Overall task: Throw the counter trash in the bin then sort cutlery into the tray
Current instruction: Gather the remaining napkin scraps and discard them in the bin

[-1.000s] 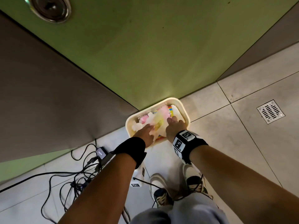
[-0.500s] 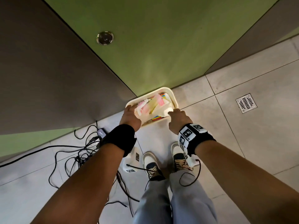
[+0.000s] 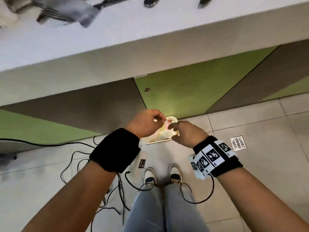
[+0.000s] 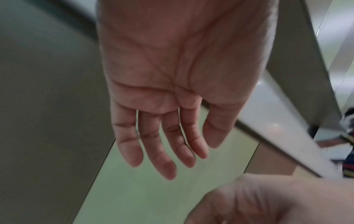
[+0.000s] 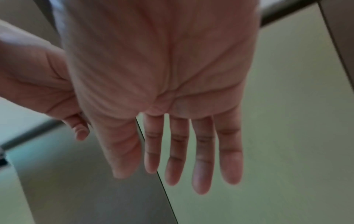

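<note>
The cream bin (image 3: 172,117) stands on the floor against the cabinet, with pink, yellow and white trash (image 3: 164,134) in it. My left hand (image 3: 148,124) and right hand (image 3: 184,133) hover above the bin, partly hiding it, and neither holds anything. The left wrist view shows my left hand (image 4: 168,145) with straight, relaxed fingers in front of the cabinet doors. The right wrist view shows my right hand (image 5: 182,151) the same way. Forks (image 3: 50,15), a spoon (image 3: 150,2) and a knife (image 3: 203,1) lie on the white counter (image 3: 117,39) at the top.
Black cables (image 3: 75,164) sprawl over the tiled floor at the left. A metal floor drain (image 3: 238,143) sits at the right. Green and grey cabinet doors (image 3: 184,91) stand under the counter. My shoes (image 3: 150,177) are just behind the bin.
Both hands have lifted off the trash in the bin and risen. The view has pulled back and up, and the counter with the cutlery has come into sight.
</note>
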The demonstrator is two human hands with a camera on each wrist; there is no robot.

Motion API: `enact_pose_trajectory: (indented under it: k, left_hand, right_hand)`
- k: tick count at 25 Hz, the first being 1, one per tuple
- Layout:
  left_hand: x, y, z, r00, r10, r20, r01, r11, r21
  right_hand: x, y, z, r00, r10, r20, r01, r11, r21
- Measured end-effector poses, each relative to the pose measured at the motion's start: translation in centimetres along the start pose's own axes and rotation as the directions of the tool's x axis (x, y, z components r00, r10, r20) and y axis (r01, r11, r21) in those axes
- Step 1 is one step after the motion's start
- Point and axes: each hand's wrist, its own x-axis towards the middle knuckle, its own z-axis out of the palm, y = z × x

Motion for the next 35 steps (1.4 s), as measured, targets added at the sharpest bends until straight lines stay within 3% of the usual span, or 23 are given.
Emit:
enact_pose_trajectory:
  k: [5,9,13,21,26,31,35]
  left_hand:
    - [-8.0,8.1,-8.7,0.964,0.125,-0.233,-0.160,0.978,-0.137]
    - [-12.5,10.8,-14.8,0.883,0.082,-0.462,-0.192,0.962,-0.195]
    - [-15.4,9.4,-19.4,0.812,0.022,-0.583,-0.188,0.956,-0.225]
    - [-14.5,3.1,-28.8,0.668,-0.178,-0.722,0.029,0.976,-0.214]
    - [-12.0,-1.2,-35.4,0.662,-0.238,-0.711,0.170,0.971,-0.167]
    - [-8.5,-4.8,-40.0,0.729,-0.249,-0.637,0.249,0.964,-0.091]
    - [-6.2,-6.2,-40.7,0.802,-0.253,-0.540,0.348,0.934,0.079]
  right_hand:
    - [-6.5,-6.1,-9.9,0.985,-0.151,-0.082,0.143,0.984,-0.102]
    - [-9.9,-10.6,-16.3,0.947,-0.278,-0.161,0.254,0.955,-0.156]
    - [-10.2,-14.8,-19.5,0.915,-0.341,-0.217,0.316,0.938,-0.143]
    - [-5.6,-24.4,-21.7,0.884,-0.387,-0.260,0.350,0.919,-0.179]
    - [-1.2,-31.8,-21.7,0.878,-0.363,-0.313,0.313,0.928,-0.201]
    - [4.8,-38.3,-20.6,0.907,-0.276,-0.318,0.167,0.929,-0.330]
    - [8.8,-41.2,-19.7,0.960,-0.057,-0.273,-0.056,0.919,-0.390]
